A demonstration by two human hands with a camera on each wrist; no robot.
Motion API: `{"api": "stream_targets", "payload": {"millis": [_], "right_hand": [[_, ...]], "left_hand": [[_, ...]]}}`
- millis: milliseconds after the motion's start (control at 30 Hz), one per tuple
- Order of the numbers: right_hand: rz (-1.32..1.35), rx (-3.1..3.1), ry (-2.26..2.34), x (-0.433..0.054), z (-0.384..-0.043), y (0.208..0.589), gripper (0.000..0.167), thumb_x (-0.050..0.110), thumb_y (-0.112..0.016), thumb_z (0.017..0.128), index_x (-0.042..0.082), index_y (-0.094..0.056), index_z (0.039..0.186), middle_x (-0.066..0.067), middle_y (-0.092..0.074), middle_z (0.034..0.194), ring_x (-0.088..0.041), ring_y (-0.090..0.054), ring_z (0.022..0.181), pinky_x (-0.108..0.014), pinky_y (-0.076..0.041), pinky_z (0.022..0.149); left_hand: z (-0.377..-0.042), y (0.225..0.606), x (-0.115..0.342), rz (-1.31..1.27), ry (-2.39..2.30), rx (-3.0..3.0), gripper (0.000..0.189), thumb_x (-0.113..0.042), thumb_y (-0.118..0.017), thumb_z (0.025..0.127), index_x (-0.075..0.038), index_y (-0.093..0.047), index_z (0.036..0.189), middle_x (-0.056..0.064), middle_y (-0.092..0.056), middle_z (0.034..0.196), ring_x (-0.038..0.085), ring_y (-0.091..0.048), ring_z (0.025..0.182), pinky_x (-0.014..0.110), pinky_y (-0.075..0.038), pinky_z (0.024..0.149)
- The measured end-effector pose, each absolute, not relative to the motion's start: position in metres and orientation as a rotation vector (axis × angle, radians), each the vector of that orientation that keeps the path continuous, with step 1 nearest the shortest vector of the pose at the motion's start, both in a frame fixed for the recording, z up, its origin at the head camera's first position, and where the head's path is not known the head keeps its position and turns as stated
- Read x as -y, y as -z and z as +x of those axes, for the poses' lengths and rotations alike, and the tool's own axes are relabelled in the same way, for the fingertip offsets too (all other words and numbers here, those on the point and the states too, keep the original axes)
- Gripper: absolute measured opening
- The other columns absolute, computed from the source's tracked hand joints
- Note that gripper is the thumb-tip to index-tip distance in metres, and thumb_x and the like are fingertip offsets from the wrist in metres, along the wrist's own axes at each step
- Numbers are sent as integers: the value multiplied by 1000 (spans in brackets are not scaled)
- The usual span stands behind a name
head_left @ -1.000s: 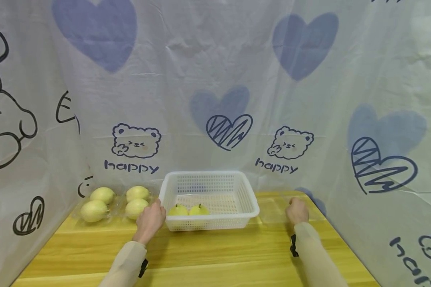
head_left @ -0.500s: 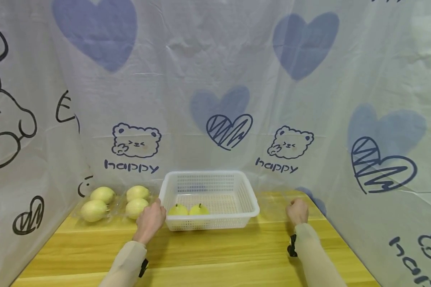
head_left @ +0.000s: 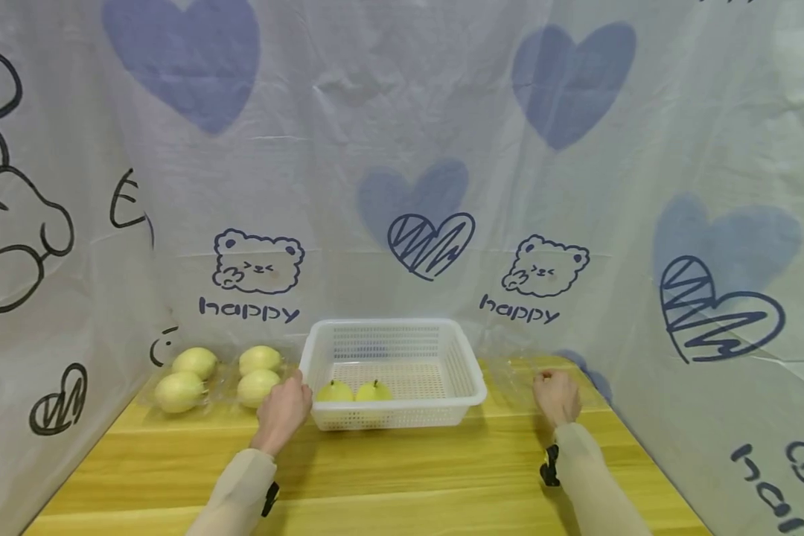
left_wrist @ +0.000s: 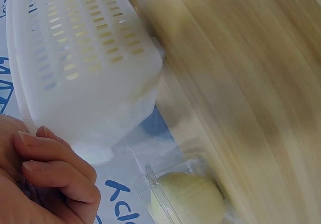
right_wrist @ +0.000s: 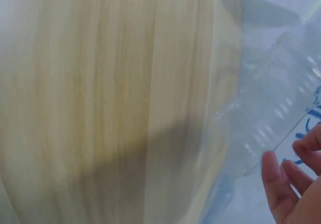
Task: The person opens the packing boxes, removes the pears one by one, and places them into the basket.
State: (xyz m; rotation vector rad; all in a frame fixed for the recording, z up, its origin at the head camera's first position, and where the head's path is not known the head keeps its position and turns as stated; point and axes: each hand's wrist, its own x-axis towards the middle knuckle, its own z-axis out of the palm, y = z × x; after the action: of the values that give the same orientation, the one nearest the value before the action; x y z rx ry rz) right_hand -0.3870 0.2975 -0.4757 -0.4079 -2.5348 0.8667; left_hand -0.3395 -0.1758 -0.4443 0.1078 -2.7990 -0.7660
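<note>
While your left hand (head_left: pixel 284 409) stays at the left rim of the white perforated plastic basket (head_left: pixel 402 415), its fingers are curled inward, with the fingertips right by that rim in the left wrist view. Whether they actually grip it, you cannot tell from here. Your right hand (head_left: pixel 557 396) is at the right end of the wooden table (head_left: pixel 402 484), its fingers bent and their tips at the edge of a clear plastic container (right_wrist: pixel 271 98). The right wrist view is hazy and the plastic see-through, so you cannot tell whether they pinch that edge or only touch it.

Compared with half a second ago, the change you see most is in that container: its glints now show more strongly on the side toward the basket, and it seems to have shifted a little. Both your hands keep nearly the same places, and the whole head view has slid slightly to the right.

Inside the basket, two yellow pears (head_left: pixel 335 391) sit side by side at the front left, as before. To the left of your left hand, four pale yellow fruits (head_left: pixel 179 392) lie in clear plastic packs (left_wrist: pixel 155 186), likewise unchanged. Behind everything hangs a pale curtain (head_left: pixel 388 112) printed with hearts and bears.
</note>
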Motion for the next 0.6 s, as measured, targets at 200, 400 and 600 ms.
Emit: {"api": "stream_targets", "payload": {"millis": [200,400,600], "right_hand": [[-242,2448,-800,-288,-380,474,29,22,-52,96,7,-72,112,-16,-71,106,-33,-67,87,-49,-52,68],[55,2408,-717,-264,-374,470,19,18,-61,94,7,-74,103,-10,-70,97,-23,-64,79,-37,-51,62],[322,2339,-635,-234,-362,461,10,13,-68,88,7,-75,93,-7,-70,91,-21,-64,76,-36,-53,64]], "left_hand": [[-340,445,176,100,754,2829,28,-21,-44,98,-3,-56,116,14,-60,78,25,-53,59,35,-39,45],[-340,445,182,35,787,2842,41,-27,-39,103,-4,-52,134,10,-57,71,21,-49,52,32,-37,43],[-339,445,194,-4,960,2837,50,-35,-34,105,-10,-42,148,7,-56,68,18,-49,48,32,-38,43]]}}
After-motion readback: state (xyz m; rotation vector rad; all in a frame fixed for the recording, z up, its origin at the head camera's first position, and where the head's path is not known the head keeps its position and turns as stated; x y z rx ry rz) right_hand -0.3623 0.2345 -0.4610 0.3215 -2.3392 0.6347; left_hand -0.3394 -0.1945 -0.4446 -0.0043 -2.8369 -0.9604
